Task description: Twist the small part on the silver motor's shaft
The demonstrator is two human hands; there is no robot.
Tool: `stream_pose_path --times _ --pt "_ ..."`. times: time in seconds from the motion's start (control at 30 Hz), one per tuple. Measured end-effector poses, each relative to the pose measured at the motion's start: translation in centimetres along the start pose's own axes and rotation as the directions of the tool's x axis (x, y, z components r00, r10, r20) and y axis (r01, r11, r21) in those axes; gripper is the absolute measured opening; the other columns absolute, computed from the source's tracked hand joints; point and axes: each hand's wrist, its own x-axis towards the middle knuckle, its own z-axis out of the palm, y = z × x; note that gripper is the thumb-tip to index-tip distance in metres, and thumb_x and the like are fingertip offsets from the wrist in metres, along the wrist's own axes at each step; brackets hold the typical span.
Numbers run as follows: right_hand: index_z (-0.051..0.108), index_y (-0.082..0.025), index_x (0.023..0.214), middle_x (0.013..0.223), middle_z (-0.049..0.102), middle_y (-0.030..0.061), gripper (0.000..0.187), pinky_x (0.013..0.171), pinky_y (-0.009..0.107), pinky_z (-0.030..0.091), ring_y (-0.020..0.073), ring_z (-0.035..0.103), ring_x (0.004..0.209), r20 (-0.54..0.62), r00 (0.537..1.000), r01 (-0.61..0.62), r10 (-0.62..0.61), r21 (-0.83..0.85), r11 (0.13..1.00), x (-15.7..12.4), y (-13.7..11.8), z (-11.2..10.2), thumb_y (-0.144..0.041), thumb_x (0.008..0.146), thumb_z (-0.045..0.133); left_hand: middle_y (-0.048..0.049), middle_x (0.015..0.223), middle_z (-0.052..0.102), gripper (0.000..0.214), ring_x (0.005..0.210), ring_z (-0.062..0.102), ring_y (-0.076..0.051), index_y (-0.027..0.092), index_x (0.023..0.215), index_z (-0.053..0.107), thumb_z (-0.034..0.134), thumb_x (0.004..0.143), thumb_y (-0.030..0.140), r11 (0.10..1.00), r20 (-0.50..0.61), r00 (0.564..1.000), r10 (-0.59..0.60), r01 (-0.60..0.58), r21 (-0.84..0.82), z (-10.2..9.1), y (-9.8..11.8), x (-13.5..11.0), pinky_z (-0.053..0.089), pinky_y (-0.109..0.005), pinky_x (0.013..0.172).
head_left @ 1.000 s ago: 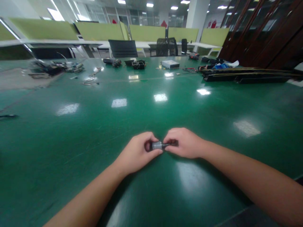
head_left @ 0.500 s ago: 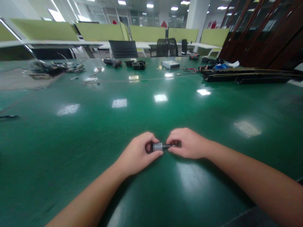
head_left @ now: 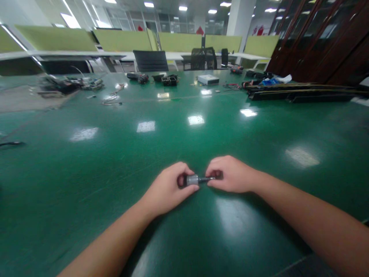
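A small grey cylinder (head_left: 191,179) with a dark back end lies between my hands, low over the green table (head_left: 121,154) or touching it; I cannot tell which. My left hand (head_left: 168,186) is closed around it, thumb on the near side and forefinger on the far side. From its right end a thin dark shaft (head_left: 203,179) points toward my right hand (head_left: 229,175). The fingertips of that hand pinch the shaft's outer end. Blur hides whether the shaft and the cylinder are one piece.
Along the far side are a white box (head_left: 208,79), black parts (head_left: 169,79), a power-tool-like object (head_left: 137,77) and long dark strips (head_left: 291,94). Circuit boards and wires (head_left: 86,82) lie at far left. A black cable end (head_left: 13,143) shows at the left edge.
My right hand has shifted slightly right along the shaft, and more of the shaft shows between the hands. My left hand holds the cylinder in nearly the same place.
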Motion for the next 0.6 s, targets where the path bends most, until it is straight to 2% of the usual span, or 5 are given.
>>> stream_pose_path --times 0.33,0.5,0.6 --pt "0.072 -0.018 0.087 0.081 0.069 0.0006 0.007 0.069 0.025 0.043 0.0132 0.059 0.074 0.060 0.998 -0.021 0.023 -0.027 0.999 -0.2 0.5 -1.4 -0.022 0.081 0.071 0.0016 0.079 0.059 0.020 0.069 0.056 -0.016 0.021 0.094 0.064 0.073 0.083 0.036 1.000 0.016 1.000 -0.019 0.019 -0.006 -0.3 0.0 0.1 0.040 -0.028 0.062" --pt "0.073 -0.018 0.084 0.078 0.068 0.0003 0.006 0.065 0.025 0.044 0.0130 0.060 0.070 0.165 0.981 -0.102 0.106 -0.031 0.994 -0.3 1.7 -2.7 -0.023 0.079 0.072 0.0019 0.079 0.058 0.021 0.070 0.055 -0.016 0.021 0.093 0.063 0.073 0.084 0.037 1.000 0.018 1.000 -0.004 0.004 0.006 -0.4 -0.4 0.1 0.040 -0.028 0.064" --pt "0.073 -0.018 0.083 0.078 0.068 0.0003 0.007 0.064 0.024 0.045 0.0130 0.061 0.070 0.155 0.977 -0.142 0.144 -0.024 0.990 -0.2 2.1 -3.1 -0.023 0.079 0.073 0.0018 0.079 0.058 0.022 0.070 0.056 -0.016 0.020 0.093 0.062 0.074 0.083 0.037 1.000 0.021 1.000 -0.010 0.010 0.004 -0.6 -0.6 0.1 0.040 -0.028 0.064"
